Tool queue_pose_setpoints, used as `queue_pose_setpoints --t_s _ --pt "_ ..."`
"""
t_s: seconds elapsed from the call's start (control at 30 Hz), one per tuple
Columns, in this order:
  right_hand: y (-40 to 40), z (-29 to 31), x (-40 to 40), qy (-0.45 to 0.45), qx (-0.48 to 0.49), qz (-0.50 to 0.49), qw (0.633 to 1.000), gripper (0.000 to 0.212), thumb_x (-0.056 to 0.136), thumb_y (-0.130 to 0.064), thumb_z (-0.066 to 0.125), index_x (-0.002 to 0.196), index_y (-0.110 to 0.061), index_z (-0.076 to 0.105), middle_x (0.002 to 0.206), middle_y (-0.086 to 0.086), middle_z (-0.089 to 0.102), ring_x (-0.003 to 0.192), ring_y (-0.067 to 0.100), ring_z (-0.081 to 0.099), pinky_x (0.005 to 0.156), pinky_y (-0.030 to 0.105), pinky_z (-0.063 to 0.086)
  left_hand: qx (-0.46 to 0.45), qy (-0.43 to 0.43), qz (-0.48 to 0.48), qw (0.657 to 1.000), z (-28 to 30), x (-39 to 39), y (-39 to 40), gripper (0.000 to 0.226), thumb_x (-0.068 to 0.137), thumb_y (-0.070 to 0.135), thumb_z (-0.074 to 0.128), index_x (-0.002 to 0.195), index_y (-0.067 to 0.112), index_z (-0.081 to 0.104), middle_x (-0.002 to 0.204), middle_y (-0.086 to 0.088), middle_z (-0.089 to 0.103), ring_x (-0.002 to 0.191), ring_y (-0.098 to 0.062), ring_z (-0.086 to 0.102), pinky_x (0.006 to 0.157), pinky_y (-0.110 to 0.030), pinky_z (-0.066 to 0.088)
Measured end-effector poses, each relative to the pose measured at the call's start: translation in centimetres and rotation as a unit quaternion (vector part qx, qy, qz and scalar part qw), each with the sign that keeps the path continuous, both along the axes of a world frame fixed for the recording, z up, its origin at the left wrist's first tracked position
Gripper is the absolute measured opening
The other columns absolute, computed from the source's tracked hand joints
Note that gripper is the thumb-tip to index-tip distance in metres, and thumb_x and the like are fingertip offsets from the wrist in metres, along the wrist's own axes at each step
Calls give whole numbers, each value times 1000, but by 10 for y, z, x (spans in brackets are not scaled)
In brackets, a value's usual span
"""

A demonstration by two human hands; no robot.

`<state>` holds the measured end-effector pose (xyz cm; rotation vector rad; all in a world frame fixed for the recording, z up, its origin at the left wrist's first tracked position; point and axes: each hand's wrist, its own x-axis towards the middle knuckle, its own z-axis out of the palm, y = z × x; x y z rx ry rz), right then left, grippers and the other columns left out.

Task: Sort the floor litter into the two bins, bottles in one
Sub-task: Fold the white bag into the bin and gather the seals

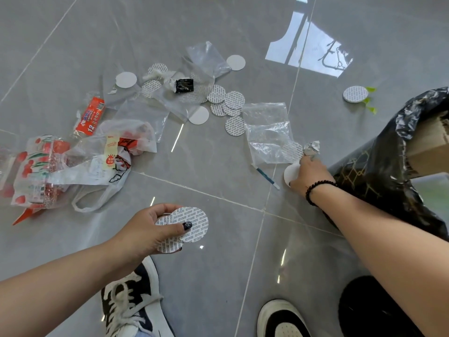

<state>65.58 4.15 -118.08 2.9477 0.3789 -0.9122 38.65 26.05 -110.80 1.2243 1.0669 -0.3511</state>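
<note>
Floor litter as I see it: printed round seal discs [228,103] lie flat in an overlapping cluster on the grey tile, a lone disc [355,94] well apart to the right. Clear plastic bags [267,132] lie crumpled among them, a small black sachet [184,85] on one. At left, a white carrier bag [107,164] and a red wrapper [90,117]. A fan of discs [187,227] sits pinched in my left hand [148,229]; my right hand [309,175] grips a white disc [291,173] and foil scrap [312,148] beside the black-lined bin [393,152]
</note>
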Motion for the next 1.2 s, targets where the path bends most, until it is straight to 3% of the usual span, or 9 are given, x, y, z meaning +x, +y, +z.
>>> queue_pose_setpoints --t_s 0.13,0.27,0.43,0.57,0.73,0.83,0.97,1.1,1.2 --pt "-10 -6 -8 -12 -22 54 998 42 87 -18 57 126 -6 47 128 12 43 112 31 50 88 42 50 -5 -8 -14 1000 -2 -1 0 37 76 5 79 110 15 67 103 -10 73 81 -22 69 70 -33 57" --pt "-10 -9 -9 -11 13 16 1000 55 85 -21 65 132 -5 41 132 15 42 119 32 48 95 41 46 -4 1 -36 999 -2 -5 4 51 61 18 83 110 18 68 102 -6 74 82 -23 70 67 -31 54" --pt "-7 -2 -9 61 10 -12 998 49 82 -26 72 120 -4 52 121 13 58 111 29 56 89 34 48 -1 6 -40 999 -5 -6 5 46 69 7 84 111 16 67 101 -7 75 80 -22 70 63 -27 54" --pt "-18 -5 -19 72 36 -47 996 52 73 -30 81 112 -6 58 118 10 60 111 26 55 80 28 42 3 18 -49 999 -6 -7 4 35 77 5 77 110 15 68 102 -8 74 81 -23 70 65 -29 53" --pt "-23 -3 -17 120 59 -79 988 41 72 -30 81 106 -11 66 110 5 65 102 21 58 81 26 47 23 4 -57 998 -4 -1 6 47 62 19 83 107 17 69 100 -6 75 87 -27 71 75 -34 54" --pt "-26 -5 -24 133 75 -56 987 36 74 -27 80 103 -13 65 105 3 63 94 18 57 80 26 47 42 -1 -58 997 -4 2 5 33 75 9 81 105 18 70 100 -5 75 84 -22 71 76 -32 53" --pt "-34 -7 -41 125 116 -62 983 28 74 -21 79 93 -17 59 94 -1 59 85 16 55 69 22 43 49 -5 -68 996 -1 5 -2 28 78 8 77 103 18 71 98 -3 75 81 -21 70 75 -31 53" --pt "-39 -3 -48 214 236 -145 937 21 73 -15 81 88 -12 66 78 2 65 65 8 58 51 11 43 54 -10 -77 996 2 6 -3 26 78 9 77 102 18 71 96 -1 75 80 -19 71 74 -30 52" --pt "-43 -3 -58 241 251 -160 924 43 70 -14 83 106 -14 59 75 4 62 65 11 59 57 18 47 56 -7 -76 996 2 3 -3 26 79 9 76 103 18 71 97 -1 75 81 -19 70 74 -29 52"
